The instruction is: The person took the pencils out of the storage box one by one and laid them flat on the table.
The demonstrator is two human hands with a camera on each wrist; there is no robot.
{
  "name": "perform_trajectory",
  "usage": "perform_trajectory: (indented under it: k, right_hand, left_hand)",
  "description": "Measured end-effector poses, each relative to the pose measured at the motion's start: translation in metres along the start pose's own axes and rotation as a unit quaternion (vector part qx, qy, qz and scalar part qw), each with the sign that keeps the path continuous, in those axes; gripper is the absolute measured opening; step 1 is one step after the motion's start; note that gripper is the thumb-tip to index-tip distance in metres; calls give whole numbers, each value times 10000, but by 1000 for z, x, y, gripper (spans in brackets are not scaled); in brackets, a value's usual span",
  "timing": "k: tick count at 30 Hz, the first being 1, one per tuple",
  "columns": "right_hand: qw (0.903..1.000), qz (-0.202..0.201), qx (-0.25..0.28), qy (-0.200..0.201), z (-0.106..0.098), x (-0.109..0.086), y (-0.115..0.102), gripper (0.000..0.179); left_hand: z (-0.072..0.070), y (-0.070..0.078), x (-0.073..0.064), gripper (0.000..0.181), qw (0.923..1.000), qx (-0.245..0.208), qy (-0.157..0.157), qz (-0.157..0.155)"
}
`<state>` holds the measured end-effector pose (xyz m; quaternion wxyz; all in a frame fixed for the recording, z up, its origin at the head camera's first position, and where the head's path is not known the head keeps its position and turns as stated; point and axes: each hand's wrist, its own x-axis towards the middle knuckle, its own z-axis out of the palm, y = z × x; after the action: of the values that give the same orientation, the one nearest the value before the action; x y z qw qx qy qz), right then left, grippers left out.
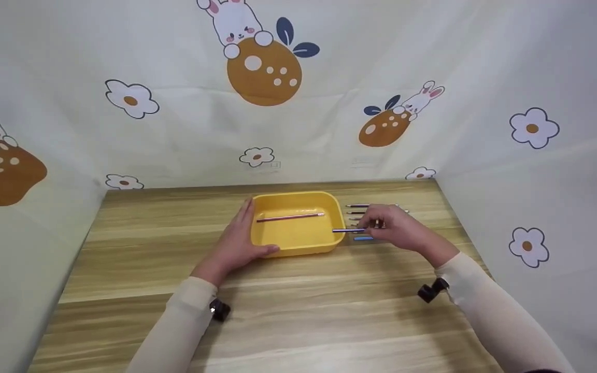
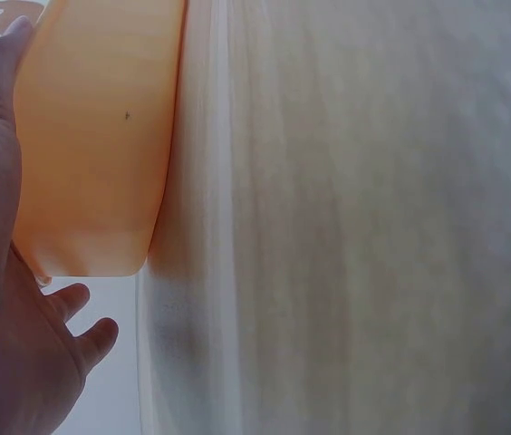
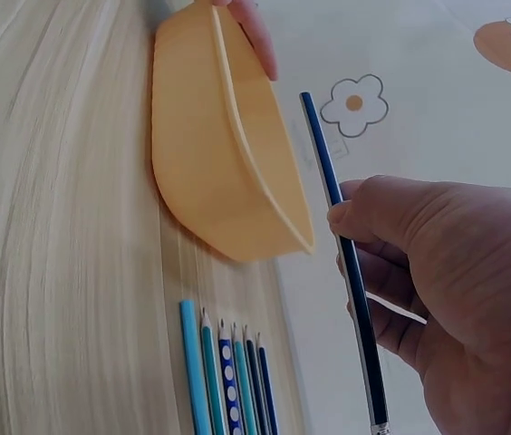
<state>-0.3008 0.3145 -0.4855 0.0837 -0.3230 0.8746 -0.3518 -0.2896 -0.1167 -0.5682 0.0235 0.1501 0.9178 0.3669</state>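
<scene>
At the left end of a yellow plastic box (image 1: 298,239), my left hand (image 1: 233,241) holds its wall, the thumb lying over the front rim. In the left wrist view, the thumb lies along the box's side. One reddish pencil (image 1: 290,217) lies inside the box. Between thumb and fingers, my right hand (image 1: 397,228) pinches a dark blue pencil (image 3: 352,272), whose front tip reaches over the box's right rim in the head view. Beneath and beside that hand is a row of pencils (image 3: 244,381), partly hidden in the head view.
The row on the wooden table (image 1: 298,311) includes a light blue stick (image 3: 194,362), a dotted pencil (image 3: 229,381) and several blue or teal ones. Pale printed cloth (image 1: 184,140) encloses the back and both sides of the table.
</scene>
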Motion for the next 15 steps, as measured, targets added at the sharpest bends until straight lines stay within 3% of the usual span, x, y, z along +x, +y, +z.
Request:
perform_trajectory:
  k: [15]
  right_hand:
    - [9996,229,-65,144,-10,-20,13,18]
  left_hand:
    - [1,0,-1,141,9998,-14,91,172]
